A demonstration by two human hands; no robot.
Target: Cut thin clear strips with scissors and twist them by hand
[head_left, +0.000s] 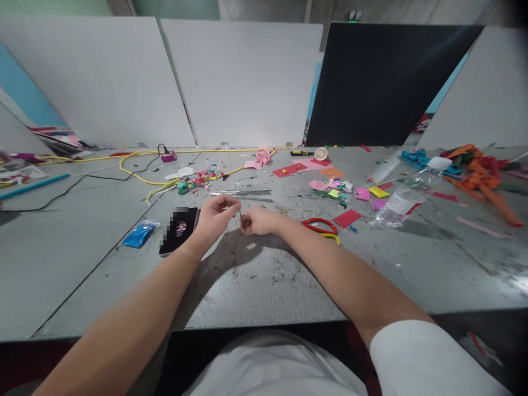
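1. A thin greenish piece (240,213) is held above the gray table (264,286), in the narrow gap between the two hands, nearly upright in the view. Its material cannot be told at this size.

2. Very little weight is to be expected from so slender a piece. If it is wire-like, it is probably stiff enough to be held straight by one end, yet easily bent when pressed from the side.

3. Rolling or slipping between the fingers is judged a likelier trouble than breaking. It is best taken near its ends, with a light fingertip pinch, so that the middle is left free of strain.

4. By the left hand (218,213), the upper end is pinched between thumb and forefinger; the other fingers are loosely bent.

5. The right hand (259,221) is curled almost into a fist, and the lower end appears to be gripped by its thumb and forefinger. The exact contact is too small to be made out.

6. Both forearms are brought in over the near table edge, from the lower left and lower right, and the hands are almost joined at the middle.

7. Beyond the hands, thin wires (251,192) are laid on the table. Near the left hand a dark phone-like device (180,231) is seen; beside the right forearm, red-and-yellow-handled scissors (320,224) are partly covered.
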